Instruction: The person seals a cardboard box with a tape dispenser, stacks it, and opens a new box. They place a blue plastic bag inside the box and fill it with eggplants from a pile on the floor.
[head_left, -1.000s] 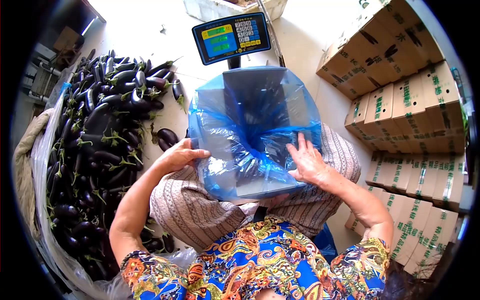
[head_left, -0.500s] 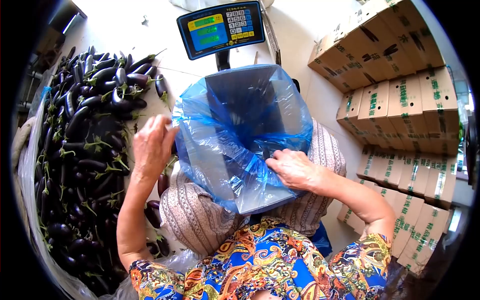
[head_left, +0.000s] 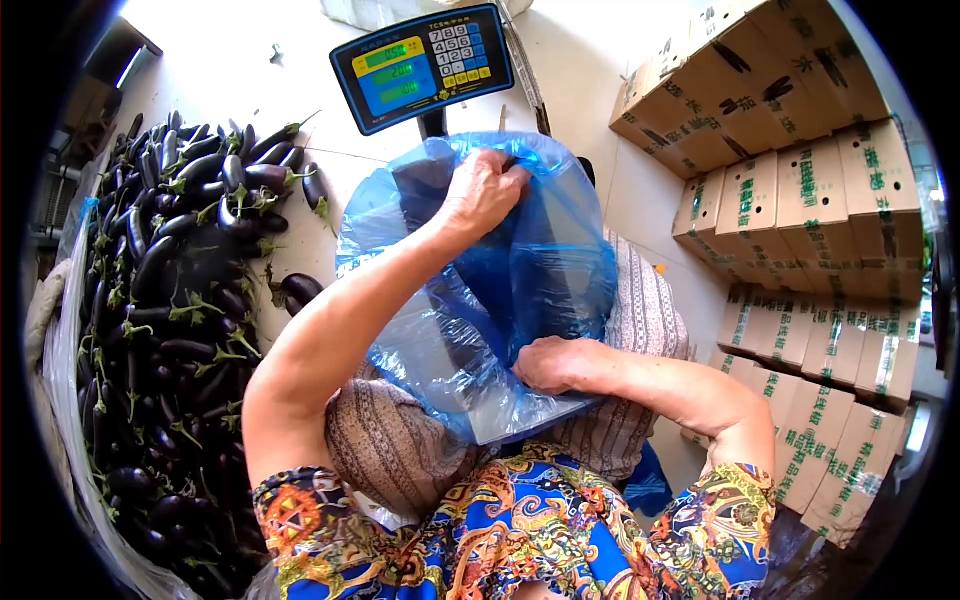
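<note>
A blue plastic bag [head_left: 560,245] is spread over an open box-like holder at the weighing scale, between the knees. My left hand [head_left: 485,190] reaches across to the bag's far edge, its fingers closed on the film there. Near the close right side, my right hand [head_left: 553,365] is curled on the bag's film. The scale's display [head_left: 425,68] stands just beyond the bag, with lit green readouts and a keypad.
A large heap of eggplants [head_left: 190,350] lies on the left, with clear plastic sheeting [head_left: 62,340] along its outer side. Two loose eggplants [head_left: 300,290] lie between heap and bag. Stacked cardboard boxes [head_left: 820,210] stand on the right.
My left hand has moved from beside the bag's left edge to its far edge and closed on the film. My right hand has shifted slightly left and nearer the body.
</note>
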